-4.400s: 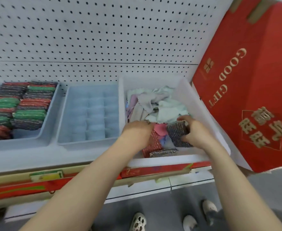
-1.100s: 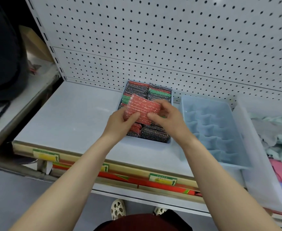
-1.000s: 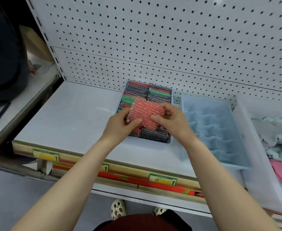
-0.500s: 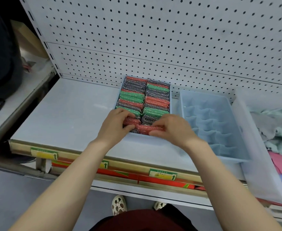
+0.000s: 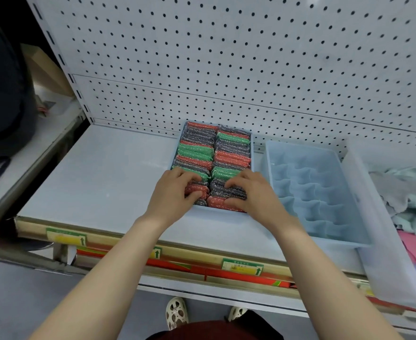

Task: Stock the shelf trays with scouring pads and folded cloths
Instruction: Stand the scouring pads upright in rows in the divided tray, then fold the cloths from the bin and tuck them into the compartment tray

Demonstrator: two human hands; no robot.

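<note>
A light blue tray (image 5: 216, 213) on the shelf holds two rows of red, green and grey scouring pads (image 5: 197, 150) standing on edge. My left hand (image 5: 175, 192) rests on the front of the left row, fingers spread over a red pad. My right hand (image 5: 251, 192) presses on the front of the right row, thumb against the frontmost red pad (image 5: 215, 201) at the tray's near wall. Neither hand lifts anything. To the right stands an empty light blue divided tray (image 5: 310, 187). Further right a white bin (image 5: 373, 217) holds loose cloths (image 5: 403, 192).
The white shelf surface (image 5: 99, 182) lies left of the pad tray. A white pegboard wall (image 5: 226, 57) backs the shelf. Price labels run along the shelf's front edge (image 5: 241, 266). My feet in pale shoes (image 5: 176, 312) show on the grey floor below.
Both hands carried a red pad from above the tray down into the front of the right row. They now press flat on the front pads.
</note>
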